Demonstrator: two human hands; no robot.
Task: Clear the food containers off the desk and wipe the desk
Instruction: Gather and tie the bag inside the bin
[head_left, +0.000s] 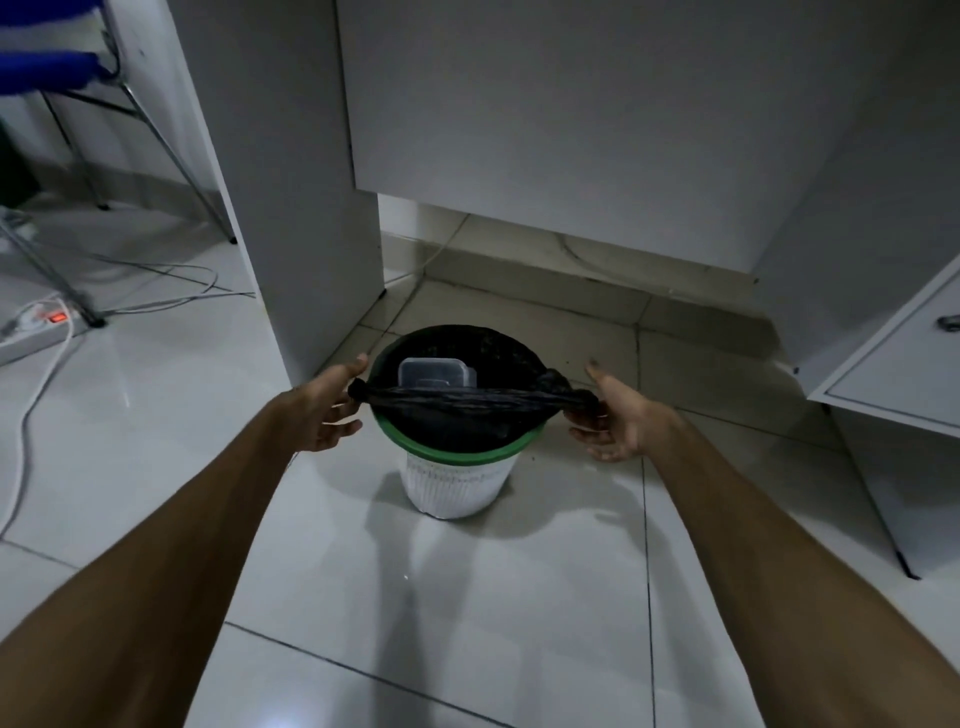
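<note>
- A small white ribbed plastic bin with a green rim (457, 486) stands on the pale tiled floor (467, 597), just in front of the white desk panel (311, 182).
- A black plastic bin liner (483, 415) lines the bin; its near edge is gathered into a twisted band stretched across the opening.
- The left hand (327, 410) has its grip on the left end of that band, fingers curled loosely with the thumb raised near the bin's rim.
- The right hand (613, 415) has its grip on the right end, fingers pinched round the bunched plastic, thumb lifted.
- A clear rectangular plastic food container (435, 373) lies inside the bin, behind the band, towards the far wall of the liner.
- A white power strip with a lit red switch (44, 325) lies on the floor at the far left, cables trailing beside it.
- A white drawer unit (898, 364) sits at the right edge.
</note>
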